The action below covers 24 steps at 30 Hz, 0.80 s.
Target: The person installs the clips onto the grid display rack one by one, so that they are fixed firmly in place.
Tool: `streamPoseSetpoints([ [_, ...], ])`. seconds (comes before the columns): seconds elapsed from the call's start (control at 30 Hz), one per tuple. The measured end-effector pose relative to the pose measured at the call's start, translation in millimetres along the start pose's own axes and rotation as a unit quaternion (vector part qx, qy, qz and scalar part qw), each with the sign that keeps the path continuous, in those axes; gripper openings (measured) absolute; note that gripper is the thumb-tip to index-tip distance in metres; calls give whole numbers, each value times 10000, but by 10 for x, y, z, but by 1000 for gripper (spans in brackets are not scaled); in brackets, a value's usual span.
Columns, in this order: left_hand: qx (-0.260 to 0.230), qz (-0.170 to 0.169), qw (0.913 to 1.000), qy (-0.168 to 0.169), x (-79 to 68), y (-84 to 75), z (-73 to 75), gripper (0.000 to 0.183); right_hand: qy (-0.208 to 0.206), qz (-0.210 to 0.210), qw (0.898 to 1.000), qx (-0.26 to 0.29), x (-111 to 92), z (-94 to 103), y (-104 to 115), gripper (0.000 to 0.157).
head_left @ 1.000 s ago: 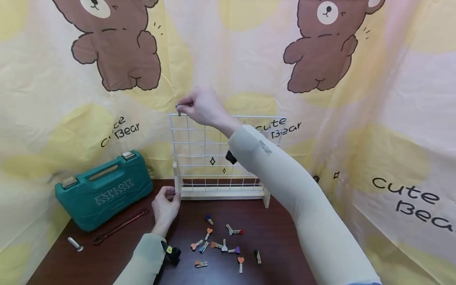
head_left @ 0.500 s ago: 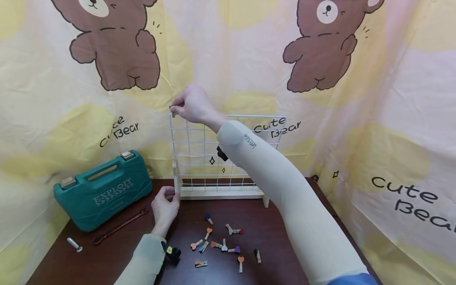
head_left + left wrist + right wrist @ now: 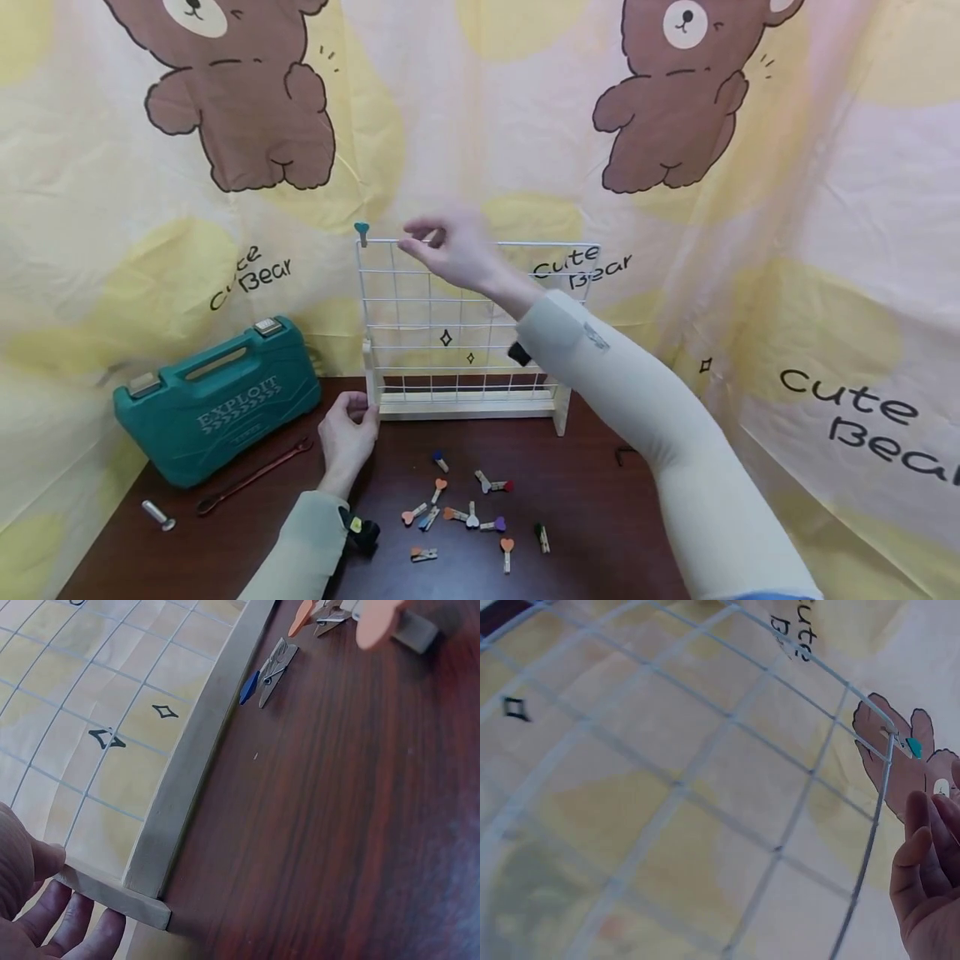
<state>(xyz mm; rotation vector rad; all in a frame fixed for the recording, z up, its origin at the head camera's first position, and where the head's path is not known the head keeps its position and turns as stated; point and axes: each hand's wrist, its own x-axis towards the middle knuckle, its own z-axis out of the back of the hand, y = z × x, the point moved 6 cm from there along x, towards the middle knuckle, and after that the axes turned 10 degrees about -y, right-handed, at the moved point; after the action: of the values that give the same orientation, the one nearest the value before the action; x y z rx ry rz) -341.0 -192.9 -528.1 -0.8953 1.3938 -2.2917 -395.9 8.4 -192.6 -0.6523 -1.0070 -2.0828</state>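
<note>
At the back and sides, a pale yellow curtain [image 3: 480,125] with brown bears and "cute Bear" lettering. Below, a dark wood-grain counter [image 3: 600,533]. Upright on it, near the curtain, a white wire grid rack [image 3: 467,410] with a pale wooden base. Off to the left, handle upward, a teal tool case [image 3: 225,404] marked "EXPLOIT". Before the grid's upper part, a right hand [image 3: 456,250], nothing in its grip, fingers loosely bent, thumb and forefinger apart. At the rack's left foot, a left hand [image 3: 349,432], thumb and fingers pinching the wooden end piece. Near the case, a reddish wrench [image 3: 255,476]; farther left, a metal bolt [image 3: 157,513]. Scattered before the rack, small wooden clothespins [image 3: 507,549] with orange, blue, purple, red and white heads. Clipped at the top wire's left corner, near the right fingertips but apart, a teal heart clothespin [image 3: 362,231].
</note>
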Motion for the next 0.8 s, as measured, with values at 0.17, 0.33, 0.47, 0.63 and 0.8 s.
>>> streamPoseSetpoints([
  [0.17,53,-4,10000,10,3,6,-6,19,344,-272,9990,8,-651,75,-323,25],
  [0.33,98,49,9999,113,-4,11,-28,20,1205,-366,9920,77,-1504,-177,-734,17],
  [0.47,106,78,9998,118,-4,19,-50,20,1944,-343,9803,59,-2207,-422,-1022,11],
  [0.63,85,46,9998,187,-6,11,-80,20,2737,-795,9585,-57,-2892,-568,-1352,13],
  [0.8,78,89,9998,143,6,18,-37,18,2977,-891,9503,-173,-3210,-646,-1492,17],
])
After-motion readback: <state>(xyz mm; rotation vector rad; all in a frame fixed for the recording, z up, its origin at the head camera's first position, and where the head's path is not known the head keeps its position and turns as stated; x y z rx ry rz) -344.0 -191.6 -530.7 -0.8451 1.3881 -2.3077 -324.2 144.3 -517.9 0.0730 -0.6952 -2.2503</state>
